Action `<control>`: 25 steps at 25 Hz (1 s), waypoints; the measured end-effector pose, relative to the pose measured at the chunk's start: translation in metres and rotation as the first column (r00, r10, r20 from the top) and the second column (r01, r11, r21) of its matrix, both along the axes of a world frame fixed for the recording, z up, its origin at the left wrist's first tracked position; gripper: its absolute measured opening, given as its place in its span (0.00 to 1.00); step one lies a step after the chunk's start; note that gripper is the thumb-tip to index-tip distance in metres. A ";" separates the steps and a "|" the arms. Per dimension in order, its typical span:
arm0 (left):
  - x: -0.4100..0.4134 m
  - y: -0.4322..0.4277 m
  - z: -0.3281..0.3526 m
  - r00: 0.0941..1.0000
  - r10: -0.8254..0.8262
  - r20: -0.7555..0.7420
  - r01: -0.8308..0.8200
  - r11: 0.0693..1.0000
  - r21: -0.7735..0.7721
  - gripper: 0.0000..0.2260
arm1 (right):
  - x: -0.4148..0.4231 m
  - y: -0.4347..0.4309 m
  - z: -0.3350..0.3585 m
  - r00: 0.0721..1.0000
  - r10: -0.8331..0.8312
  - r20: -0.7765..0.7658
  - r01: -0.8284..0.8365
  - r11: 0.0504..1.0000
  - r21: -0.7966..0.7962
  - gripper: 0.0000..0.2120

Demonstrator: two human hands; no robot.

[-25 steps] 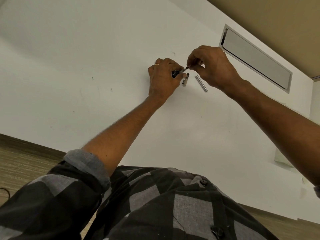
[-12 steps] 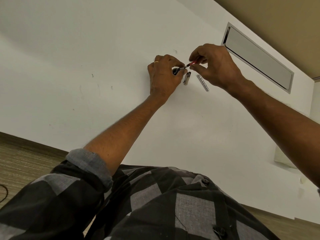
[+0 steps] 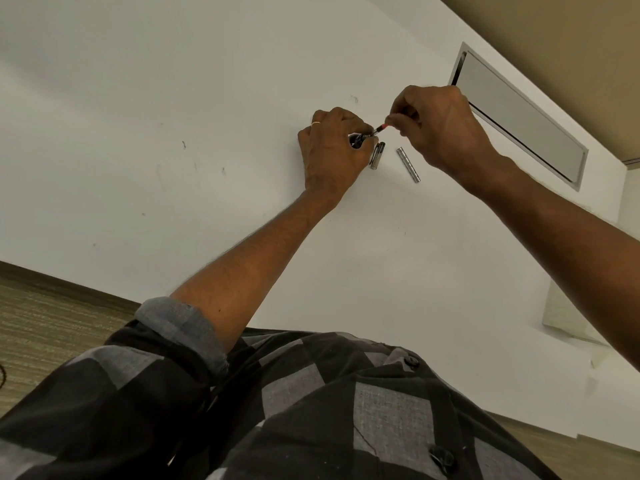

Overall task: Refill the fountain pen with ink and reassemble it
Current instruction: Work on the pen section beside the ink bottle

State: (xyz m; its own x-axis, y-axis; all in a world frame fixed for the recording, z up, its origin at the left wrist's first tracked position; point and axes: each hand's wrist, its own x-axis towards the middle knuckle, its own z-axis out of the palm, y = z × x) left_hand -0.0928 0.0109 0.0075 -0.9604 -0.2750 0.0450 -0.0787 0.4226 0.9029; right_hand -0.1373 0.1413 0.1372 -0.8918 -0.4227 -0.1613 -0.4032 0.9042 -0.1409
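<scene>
My left hand (image 3: 332,150) is closed around the dark nib section of the fountain pen (image 3: 360,138), resting on the white table (image 3: 173,98). My right hand (image 3: 440,129) pinches the far end of a thin red-tinted ink tube (image 3: 382,127) that sticks out of the section. The silver pen cap (image 3: 376,155) lies on the table just right of my left hand. The silver pen barrel (image 3: 408,164) lies a little further right, below my right hand. How much of the tube sits inside the section is hidden by my fingers.
A long metal cable-tray lid (image 3: 519,116) is set into the table at the far right, behind my right hand. A white paper-like sheet (image 3: 568,317) lies near the right edge. Carpet floor (image 3: 52,313) shows at lower left, past the table's edge.
My right hand has moved up and to the right, away from my left hand, and the red tube now shows between the two hands. The cap and barrel have not moved.
</scene>
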 end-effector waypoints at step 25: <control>0.001 0.003 0.008 0.999 0.035 -0.009 -0.035 0.999 -0.038 0.05 | -0.001 -0.002 0.005 0.988 0.136 -0.073 -0.124 0.982 0.143 0.15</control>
State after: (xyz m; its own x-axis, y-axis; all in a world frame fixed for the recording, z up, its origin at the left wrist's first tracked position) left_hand -0.0920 0.0138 0.0160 -0.9497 -0.3066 0.0642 -0.0867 0.4542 0.8867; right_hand -0.1388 0.1393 0.1420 -0.8433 -0.5147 -0.1544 -0.5235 0.8518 0.0199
